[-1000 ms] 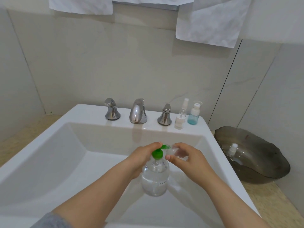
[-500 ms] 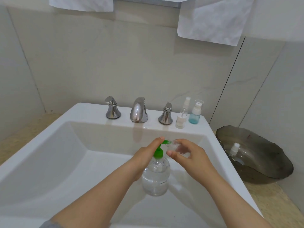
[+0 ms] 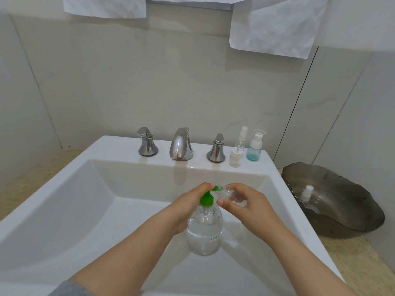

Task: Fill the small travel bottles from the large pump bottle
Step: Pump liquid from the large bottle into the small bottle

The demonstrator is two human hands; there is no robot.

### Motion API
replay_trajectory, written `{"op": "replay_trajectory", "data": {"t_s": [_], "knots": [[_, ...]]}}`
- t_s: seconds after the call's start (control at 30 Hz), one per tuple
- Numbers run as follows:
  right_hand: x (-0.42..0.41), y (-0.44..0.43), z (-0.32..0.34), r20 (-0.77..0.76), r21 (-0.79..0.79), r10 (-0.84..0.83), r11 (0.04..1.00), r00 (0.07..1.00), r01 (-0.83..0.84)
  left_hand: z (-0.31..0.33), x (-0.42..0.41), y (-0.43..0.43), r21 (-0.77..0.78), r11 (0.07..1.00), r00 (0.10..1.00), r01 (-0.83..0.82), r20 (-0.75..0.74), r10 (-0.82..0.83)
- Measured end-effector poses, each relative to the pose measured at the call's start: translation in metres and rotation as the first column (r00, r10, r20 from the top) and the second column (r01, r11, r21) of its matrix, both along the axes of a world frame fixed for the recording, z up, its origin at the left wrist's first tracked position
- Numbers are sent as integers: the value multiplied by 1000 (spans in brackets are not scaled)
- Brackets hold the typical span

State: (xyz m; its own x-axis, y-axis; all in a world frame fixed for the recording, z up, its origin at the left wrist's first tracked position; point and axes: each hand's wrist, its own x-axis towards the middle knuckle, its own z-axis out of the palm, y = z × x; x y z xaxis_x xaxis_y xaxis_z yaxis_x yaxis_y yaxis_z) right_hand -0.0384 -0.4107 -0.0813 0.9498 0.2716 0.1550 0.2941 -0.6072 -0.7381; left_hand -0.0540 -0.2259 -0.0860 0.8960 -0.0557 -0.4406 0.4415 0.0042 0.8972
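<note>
A clear large pump bottle with a green pump head stands in the white sink. My left hand wraps the bottle's neck, its fingertips on top of the pump. My right hand holds a small clear travel bottle tilted, its mouth against the green nozzle. On the sink's back ledge stand a clear spray bottle, a loose white pump cap and a small bottle with blue liquid.
A chrome faucet with two handles lines the back ledge. A dark glass bowl at right holds a white spray cap. White towels hang above.
My left fingers have lowered onto the pump head and the green pump sits lower than half a second ago. The travel bottle stays at the nozzle.
</note>
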Motion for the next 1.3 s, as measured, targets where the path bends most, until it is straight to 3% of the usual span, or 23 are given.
{"op": "replay_trajectory", "data": {"t_s": [0.43, 0.67, 1.3], "knots": [[-2, 0, 1, -23, -7, 9, 1000, 1000, -10, 13, -4, 4, -48, 999, 999, -2, -54, 0], [-1, 0, 1, -25, 26, 6, 1000, 1000, -5, -3, -4, 1, 7, 998, 997, -68, 26, 68], [1, 0, 1, -1, 36, -14, 999, 1000, 14, -7, 5, -1, 7, 999, 998, -45, 42, 44]]}}
